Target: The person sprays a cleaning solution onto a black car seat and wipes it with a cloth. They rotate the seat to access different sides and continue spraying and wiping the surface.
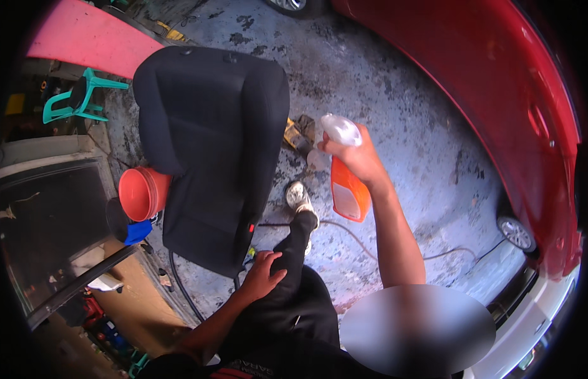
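My right hand (pixel 360 158) grips an orange spray bottle (pixel 348 192) with a white trigger head, held up and aimed left toward a black car seat (pixel 212 145). The seat lies on the concrete floor, its back pointing away from me. My left hand (pixel 263 273) rests on my raised left leg in black trousers, next to the seat's near edge, fingers spread and holding nothing. My white shoe (pixel 299 198) stands beside the seat.
A red car (pixel 496 82) curves along the right side, its wheel (pixel 515 232) low right. An orange bucket (pixel 142 192) lies on its side left of the seat. A green plastic chair (pixel 76 98) stands far left. A thin hose (pixel 369 249) crosses the floor.
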The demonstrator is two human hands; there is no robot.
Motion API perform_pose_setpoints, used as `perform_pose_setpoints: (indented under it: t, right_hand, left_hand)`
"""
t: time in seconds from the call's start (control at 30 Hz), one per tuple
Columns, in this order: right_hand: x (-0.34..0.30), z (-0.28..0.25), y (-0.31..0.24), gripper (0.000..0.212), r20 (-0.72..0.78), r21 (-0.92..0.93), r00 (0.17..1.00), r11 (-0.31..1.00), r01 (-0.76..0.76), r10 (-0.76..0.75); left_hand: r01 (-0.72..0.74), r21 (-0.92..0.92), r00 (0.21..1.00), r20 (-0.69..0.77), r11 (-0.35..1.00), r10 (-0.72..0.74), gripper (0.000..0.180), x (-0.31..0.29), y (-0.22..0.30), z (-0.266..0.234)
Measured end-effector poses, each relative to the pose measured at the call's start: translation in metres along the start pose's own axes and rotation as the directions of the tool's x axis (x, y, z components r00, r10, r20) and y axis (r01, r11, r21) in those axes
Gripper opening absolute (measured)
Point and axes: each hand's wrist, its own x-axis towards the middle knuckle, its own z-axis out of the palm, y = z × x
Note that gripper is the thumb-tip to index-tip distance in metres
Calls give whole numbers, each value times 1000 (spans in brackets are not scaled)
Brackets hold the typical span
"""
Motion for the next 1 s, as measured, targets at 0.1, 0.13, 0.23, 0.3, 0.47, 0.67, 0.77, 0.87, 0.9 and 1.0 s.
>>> perform_pose_setpoints:
  t: [0.1, 0.13, 0.23, 0.3, 0.47, 0.67, 0.77, 0.87, 0.9, 1.0]
  right_hand:
    - [23, -1, -15, 31, 81, 58, 997, 998, -25, 20]
    - [29, -7, -11, 32, 105, -28, 993, 999, -44, 47]
    - [43, -16, -3, 33, 172, -221, 978, 972, -76, 116]
    - [57, -12, -21, 33, 211, -268, 959, 955, -129, 189]
    - [117, -4, -94, 26, 311, -389, 938, 921, -21, 153]
    - [212, 26, -150, 28, 516, -309, 850, 949, 68, 107]
    - [257, 24, -143, 29, 540, -340, 835, 935, 98, 109]
    - [292, 4, -125, 32, 577, -291, 800, 956, 17, 161]
    - [302, -4, -115, 33, 596, -286, 784, 958, 8, 171]
    - [320, -35, -71, 36, 651, -301, 737, 953, 29, 183]
  left_hand:
    - [-4, -88, 995, -99, 996, -4, 49, 29, 13, -23]
    - [5, -118, 988, -154, 993, -23, 46, 47, 25, -36]
    - [18, -223, 962, -263, 975, -78, 42, 60, 8, -50]
    - [97, -340, 930, -303, 935, -207, 38, 70, 8, -67]
    - [114, -449, 849, -420, 886, -322, 32, 96, 4, -94]
    - [14, -483, 685, -633, 875, -360, 26, 163, 41, -129]
    - [-53, -356, 530, -802, 933, -276, 27, 222, 87, -178]
    - [-41, -210, 376, -909, 977, -180, 31, 280, 118, -225]
    - [-50, -178, 341, -928, 983, -150, 32, 297, 122, -238]
    - [-31, -98, 259, -962, 995, -87, 33, 338, 140, -269]
